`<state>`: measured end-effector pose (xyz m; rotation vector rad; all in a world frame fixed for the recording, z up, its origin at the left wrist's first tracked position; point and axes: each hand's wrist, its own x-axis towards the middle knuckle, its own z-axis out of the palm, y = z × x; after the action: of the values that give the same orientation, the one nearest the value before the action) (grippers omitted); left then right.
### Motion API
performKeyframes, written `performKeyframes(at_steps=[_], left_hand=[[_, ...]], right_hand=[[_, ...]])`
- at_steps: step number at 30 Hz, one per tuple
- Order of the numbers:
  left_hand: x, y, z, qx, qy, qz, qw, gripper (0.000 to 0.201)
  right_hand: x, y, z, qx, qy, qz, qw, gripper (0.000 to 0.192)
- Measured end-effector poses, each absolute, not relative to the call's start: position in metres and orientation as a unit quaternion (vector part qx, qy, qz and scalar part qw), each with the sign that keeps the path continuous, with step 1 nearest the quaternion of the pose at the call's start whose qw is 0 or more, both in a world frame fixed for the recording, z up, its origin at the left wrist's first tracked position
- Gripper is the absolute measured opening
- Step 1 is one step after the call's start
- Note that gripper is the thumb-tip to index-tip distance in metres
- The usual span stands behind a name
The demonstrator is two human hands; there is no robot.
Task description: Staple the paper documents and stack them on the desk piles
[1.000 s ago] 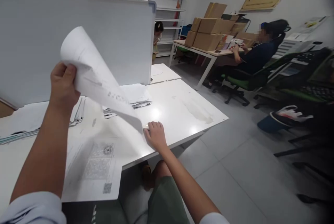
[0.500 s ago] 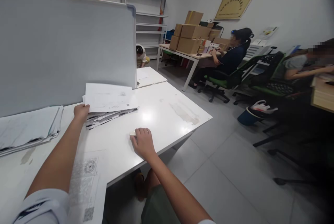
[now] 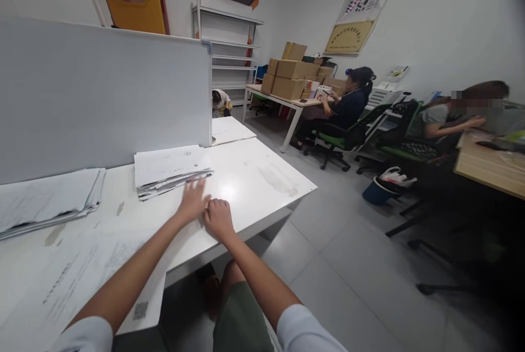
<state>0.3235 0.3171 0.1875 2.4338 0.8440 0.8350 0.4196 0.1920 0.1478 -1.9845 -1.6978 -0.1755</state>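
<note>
My right hand (image 3: 219, 218) rests on the white table (image 3: 266, 177) with its fingers curled down over a small white object, which is almost hidden under them. My left hand (image 3: 192, 199) lies flat beside it, fingers spread, touching the table and the right hand's knuckles. It holds nothing. Just beyond my left hand sits a stack of printed papers (image 3: 170, 169) with a loose sheet on top. A large printed sheet (image 3: 77, 275) lies on the table's near edge under my left forearm.
A grey divider panel (image 3: 102, 95) stands behind the table, and another paper pile (image 3: 45, 201) lies at the left. Across the tiled floor, a person sits at a desk with cardboard boxes (image 3: 289, 76); another person sits at the right. Office chairs (image 3: 340, 136) and a bin (image 3: 375, 191) stand between.
My left hand laid the lifted sheet on the paper stack, let it go and came down flat next to my right hand. The right hand stayed on the small white object.
</note>
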Motion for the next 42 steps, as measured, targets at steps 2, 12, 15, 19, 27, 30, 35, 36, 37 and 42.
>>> performKeyframes(at_steps=[2, 12, 15, 19, 27, 30, 35, 36, 37, 42], left_hand=[[0.34, 0.293, 0.171, 0.883, 0.289, 0.275, 0.246, 0.057], [0.346, 0.297, 0.135, 0.732, 0.317, 0.372, 0.475, 0.069], [0.351, 0.303, 0.129, 0.665, 0.291, 0.407, 0.554, 0.076], [0.357, 0.303, 0.129, 0.611, 0.293, 0.415, 0.607, 0.089], [0.356, 0.285, 0.134, 0.661, 0.307, 0.435, 0.528, 0.088], [0.354, 0.28, 0.135, 0.69, 0.285, 0.443, 0.497, 0.086], [0.355, 0.281, 0.137, 0.671, 0.226, 0.472, 0.524, 0.091], [0.355, 0.283, 0.136, 0.655, 0.234, 0.47, 0.544, 0.093], [0.356, 0.285, 0.136, 0.636, 0.244, 0.465, 0.565, 0.093], [0.354, 0.294, 0.134, 0.592, 0.256, 0.424, 0.636, 0.095]], right_hand=[[0.421, 0.191, 0.149, -0.732, -0.63, -0.061, 0.25, 0.032], [0.428, 0.193, 0.148, -0.739, -0.636, -0.053, 0.216, 0.022], [0.43, 0.195, 0.15, -0.725, -0.654, -0.056, 0.209, 0.026], [0.431, 0.195, 0.153, -0.723, -0.656, -0.062, 0.207, 0.027], [0.434, 0.193, 0.156, -0.745, -0.632, -0.07, 0.202, 0.029], [0.435, 0.195, 0.155, -0.75, -0.624, -0.075, 0.205, 0.028], [0.435, 0.196, 0.153, -0.745, -0.632, -0.07, 0.199, 0.027], [0.435, 0.197, 0.153, -0.74, -0.64, -0.069, 0.194, 0.027], [0.435, 0.197, 0.152, -0.734, -0.649, -0.07, 0.187, 0.028], [0.433, 0.198, 0.15, -0.718, -0.67, -0.075, 0.175, 0.031]])
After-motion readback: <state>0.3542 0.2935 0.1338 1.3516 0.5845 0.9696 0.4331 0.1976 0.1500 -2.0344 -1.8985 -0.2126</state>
